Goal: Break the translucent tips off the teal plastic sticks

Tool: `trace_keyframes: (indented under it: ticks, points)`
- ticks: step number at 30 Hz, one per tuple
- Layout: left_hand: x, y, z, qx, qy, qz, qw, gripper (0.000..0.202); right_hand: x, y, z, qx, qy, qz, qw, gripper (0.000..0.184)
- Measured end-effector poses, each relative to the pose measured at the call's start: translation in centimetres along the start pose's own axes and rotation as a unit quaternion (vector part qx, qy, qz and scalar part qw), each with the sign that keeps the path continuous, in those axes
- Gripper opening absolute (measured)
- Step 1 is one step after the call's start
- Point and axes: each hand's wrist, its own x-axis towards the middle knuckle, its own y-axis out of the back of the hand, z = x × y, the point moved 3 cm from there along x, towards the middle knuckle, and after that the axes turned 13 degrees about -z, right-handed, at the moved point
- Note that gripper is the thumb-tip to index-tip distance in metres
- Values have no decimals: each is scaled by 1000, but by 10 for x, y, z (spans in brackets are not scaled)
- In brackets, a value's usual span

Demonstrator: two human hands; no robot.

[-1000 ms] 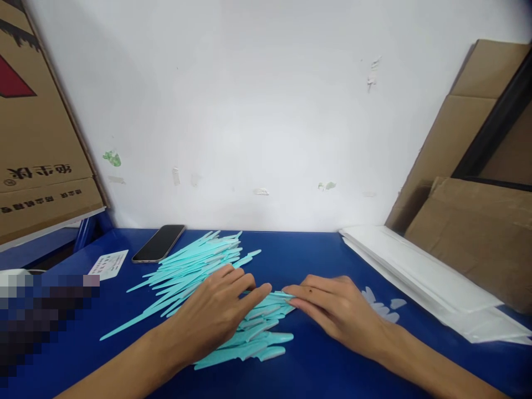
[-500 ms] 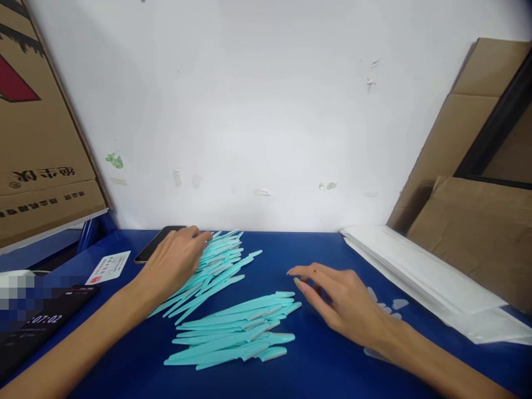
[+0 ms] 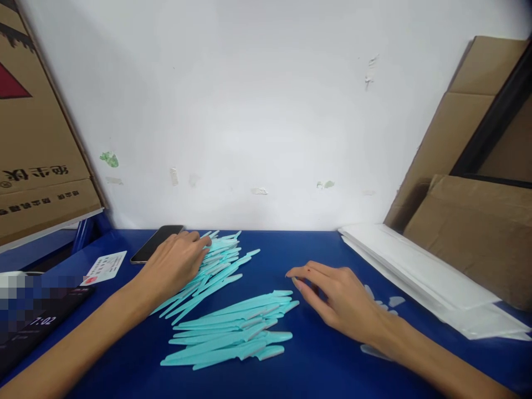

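Loosely, the thumb and forefinger of my right hand [image 3: 338, 296] stand a little apart, nothing between them, near the right end of the nearer pile of turquoise sticks [image 3: 233, 337]. My left hand [image 3: 178, 257] bends its fingers over the left part of the farther pile of turquoise sticks [image 3: 216, 270], close to the table's back edge; whether they grip any, I cannot tell (my own knuckles are in the way). Both piles lie on the blue table [image 3: 324, 366]. Small translucent pieces [image 3: 397, 301] lie beside my right wrist. Past my left hand, a dark phone [image 3: 152, 244] lies near the back left corner, with a printed card [image 3: 106, 267] toward the left edge. White sheets [image 3: 415, 271] slant forward from the back edge along the right side, next to brown cardboard [image 3: 477, 238].
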Motion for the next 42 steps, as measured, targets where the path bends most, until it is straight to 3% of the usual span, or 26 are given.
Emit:
trace_keyframes:
  ticks: [4,6,9,16,22,28,42]
  points:
    - [-7,6,23,-80,-99,24,992,33,1,4,2,-9,-5,16,1000,26]
    - [-14,8,38,-127,-157,6,979,28,2,6,3,-13,-8,24,1000,27]
    - [-24,9,57,-186,-192,-31,963,21,3,9,6,-28,-13,30,999,27]
    - [-34,6,72,-221,-196,-91,951,36,3,16,27,-71,-48,-18,996,26]
    - [-32,3,76,-224,-202,-102,948,25,5,15,28,-64,-58,-41,995,27]
    - [-29,-5,82,-238,-201,-102,945,21,4,10,20,-47,-39,-59,996,27]
    - [-22,-16,84,-255,-195,-84,943,13,4,10,24,-43,-64,-100,992,29]
